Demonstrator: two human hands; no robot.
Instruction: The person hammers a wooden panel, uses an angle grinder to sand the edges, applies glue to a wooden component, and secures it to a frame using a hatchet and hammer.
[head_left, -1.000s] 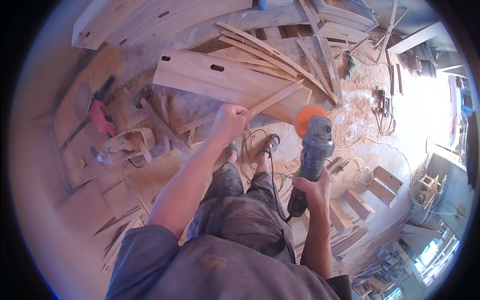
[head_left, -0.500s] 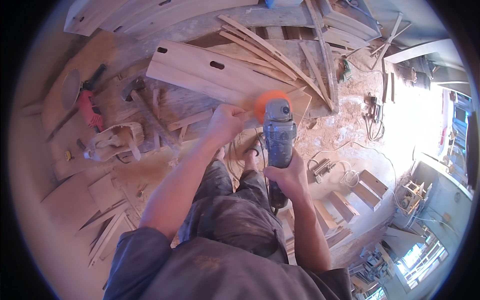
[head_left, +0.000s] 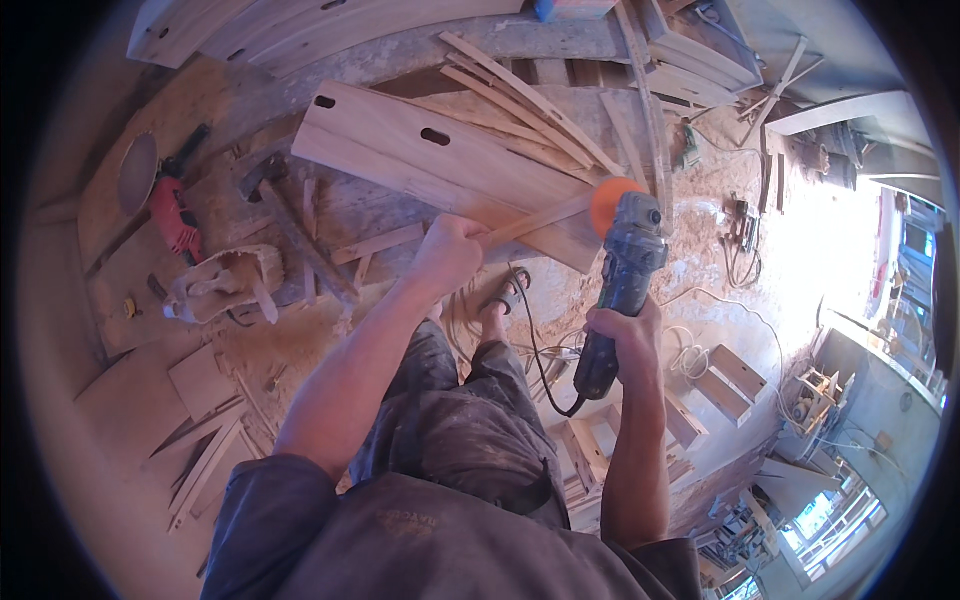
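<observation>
Seen from above in a sawdust-strewn woodworking shop: left hand [head_left: 450, 252] fisted around one end of a thin wooden strip [head_left: 545, 218], right hand [head_left: 622, 335] wrapped tight on the body of a dark angle grinder [head_left: 618, 285], its orange sanding disc [head_left: 612, 203] meeting the strip's far end. Strip held in the air above the near edge of a long pale slotted board [head_left: 440, 165] that lies across the bench [head_left: 350, 215]. Judging by the disc at the very tip and no visible difference along the strip, sanding apparently at an early or end-trimming stage; how much of the length is finished cannot be told. More loose slats [head_left: 530, 100] stacked along the bench's far edge, apparently untouched. A red power tool [head_left: 172, 215] resting near the bench's left edge, beside a carved pale wooden piece [head_left: 225, 285]. Cable trailing from the grinder toward the floor, shavings and offcuts everywhere, small wooden boxes [head_left: 735, 375] at right, strong daylight from an opening at right.
</observation>
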